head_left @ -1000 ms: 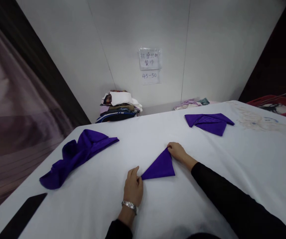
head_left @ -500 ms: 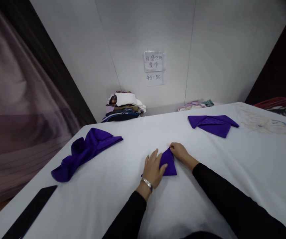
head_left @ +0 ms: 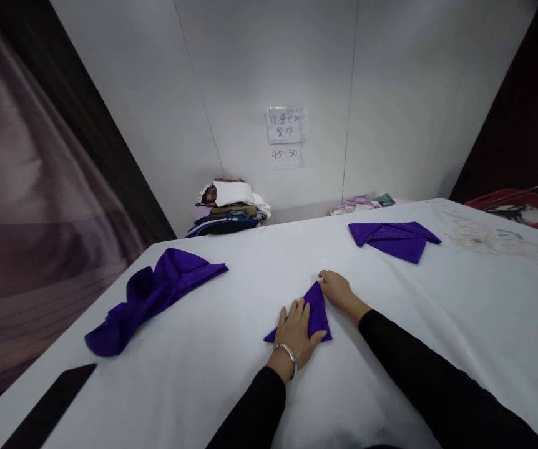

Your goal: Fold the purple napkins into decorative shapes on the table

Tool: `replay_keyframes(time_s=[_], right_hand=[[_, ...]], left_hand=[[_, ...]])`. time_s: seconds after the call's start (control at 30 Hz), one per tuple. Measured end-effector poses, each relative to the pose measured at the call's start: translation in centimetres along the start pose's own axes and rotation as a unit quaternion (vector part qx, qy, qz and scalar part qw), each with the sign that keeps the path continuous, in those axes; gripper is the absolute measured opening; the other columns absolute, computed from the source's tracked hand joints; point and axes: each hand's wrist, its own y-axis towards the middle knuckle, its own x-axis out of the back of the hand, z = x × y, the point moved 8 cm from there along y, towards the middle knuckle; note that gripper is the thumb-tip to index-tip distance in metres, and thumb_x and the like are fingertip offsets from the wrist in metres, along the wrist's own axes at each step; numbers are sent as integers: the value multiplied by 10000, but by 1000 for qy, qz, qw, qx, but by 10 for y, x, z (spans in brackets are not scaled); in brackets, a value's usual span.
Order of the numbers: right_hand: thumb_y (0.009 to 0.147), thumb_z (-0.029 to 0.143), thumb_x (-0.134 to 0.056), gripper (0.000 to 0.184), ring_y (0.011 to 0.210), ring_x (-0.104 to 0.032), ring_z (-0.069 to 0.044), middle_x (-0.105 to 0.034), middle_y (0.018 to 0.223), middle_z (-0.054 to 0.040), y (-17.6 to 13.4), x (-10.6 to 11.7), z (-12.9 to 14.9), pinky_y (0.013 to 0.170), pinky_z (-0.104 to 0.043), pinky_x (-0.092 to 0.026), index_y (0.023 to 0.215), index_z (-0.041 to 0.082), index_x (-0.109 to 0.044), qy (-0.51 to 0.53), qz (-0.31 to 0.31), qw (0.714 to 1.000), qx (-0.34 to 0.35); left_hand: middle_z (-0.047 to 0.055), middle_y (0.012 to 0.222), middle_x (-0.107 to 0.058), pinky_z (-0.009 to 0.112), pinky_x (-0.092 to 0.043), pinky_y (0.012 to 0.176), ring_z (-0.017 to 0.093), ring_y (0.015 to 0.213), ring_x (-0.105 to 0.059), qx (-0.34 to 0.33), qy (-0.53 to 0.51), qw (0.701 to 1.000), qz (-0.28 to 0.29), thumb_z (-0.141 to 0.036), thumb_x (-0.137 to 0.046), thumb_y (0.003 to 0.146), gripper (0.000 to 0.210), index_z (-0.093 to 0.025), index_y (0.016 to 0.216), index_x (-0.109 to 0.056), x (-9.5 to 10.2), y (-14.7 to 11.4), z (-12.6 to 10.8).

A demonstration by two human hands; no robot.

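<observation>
Under my left hand [head_left: 296, 335] lies a purple cloth napkin [head_left: 316, 315], folded into a triangle on the white tablecloth. That hand is open and flat, its fingers spread over the napkin's middle and left part, hiding some of it. A silver bracelet [head_left: 292, 357] circles the left wrist. My right hand [head_left: 337, 289] is closed in a pinch at the triangle's top corner, with the very tip hidden at the fingers. Further left rests a crumpled purple napkin [head_left: 156, 290]. At the back right is another folded purple napkin [head_left: 395, 239], touched by neither hand.
A black flat strip [head_left: 56, 399] lies at the table's left front. Behind the white-covered table [head_left: 250, 280] stand a stack of folded clothes [head_left: 231, 209] and a smaller cloth pile [head_left: 357, 204]. Handwritten paper signs [head_left: 286, 137] hang on the wall. A red basket [head_left: 512, 199] is far right.
My left hand has shifted slightly right and now lies flatter across the napkin, showing its left corner more. My right hand stays at the top corner. The camera view has tilted a little.
</observation>
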Motion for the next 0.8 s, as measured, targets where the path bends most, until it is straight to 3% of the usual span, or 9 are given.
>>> replay_keyframes(time_s=[0.07, 0.13, 0.23, 0.3, 0.4, 0.6, 0.8], right_hand=[[826, 207, -391, 343, 1038, -517, -203, -577, 1137, -98, -7, 6, 11, 876, -315, -375, 1126, 158, -550, 9, -22, 999, 30], [852, 262, -390, 368, 1148, -436, -187, -517, 1234, -79, -20, 8, 35, 970, -324, -306, 1190, 182, -511, 40, -28, 992, 112], [863, 424, -399, 486, 1262, -298, -213, -403, 1350, -79, -50, -5, 80, 1045, -402, -180, 1293, 199, -416, 88, 55, 955, 277], [859, 524, -357, 587, 1306, -200, -236, -315, 1402, -96, -65, -20, 94, 1055, -442, -105, 1340, 188, -347, 81, 131, 933, 324], [867, 578, -251, 660, 1320, -142, -258, -254, 1422, -137, -60, -35, 83, 1049, -450, -73, 1359, 141, -309, 33, 170, 943, 285], [859, 600, -201, 675, 1331, -100, -233, -199, 1446, -102, -27, -41, 35, 1050, -435, -34, 1377, 172, -263, -35, 137, 976, 167], [857, 595, -217, 668, 1332, -91, -222, -178, 1454, -83, -21, -45, 21, 1046, -449, -32, 1384, 183, -235, -57, 133, 978, 152]], left_hand=[[81, 1462, -180, 483, -118, 1078, 241, 1339, -126, 0, -6, 1000, -3, -619, -192, 812, 732, -159, 1381, -198, 0, 0, 0], [81, 1459, -189, 484, -111, 1079, 241, 1338, -129, 1, -14, 1000, 0, -628, -184, 809, 738, -163, 1383, -191, 2, 0, -1], [47, 1464, -181, 486, -94, 1080, 247, 1342, -102, -3, -15, 1000, -6, -607, -225, 815, 700, -223, 1392, -131, 7, 0, -6], [12, 1471, -149, 486, -81, 1080, 254, 1346, -57, -5, -11, 1000, -19, -588, -268, 815, 675, -276, 1389, -100, 11, 0, -8], [20, 1469, -165, 479, -83, 1082, 248, 1346, -62, 1, -14, 1000, -14, -603, -270, 808, 684, -270, 1388, -127, 8, 0, -6], [83, 1453, -217, 487, -115, 1081, 243, 1337, -132, 6, -18, 1000, -2, -630, -201, 809, 743, -161, 1385, -178, 3, 1, -3], [93, 1456, -204, 487, -113, 1080, 255, 1337, -124, 18, -22, 1000, -10, -651, -210, 797, 779, -145, 1387, -165, 7, -7, -3]])
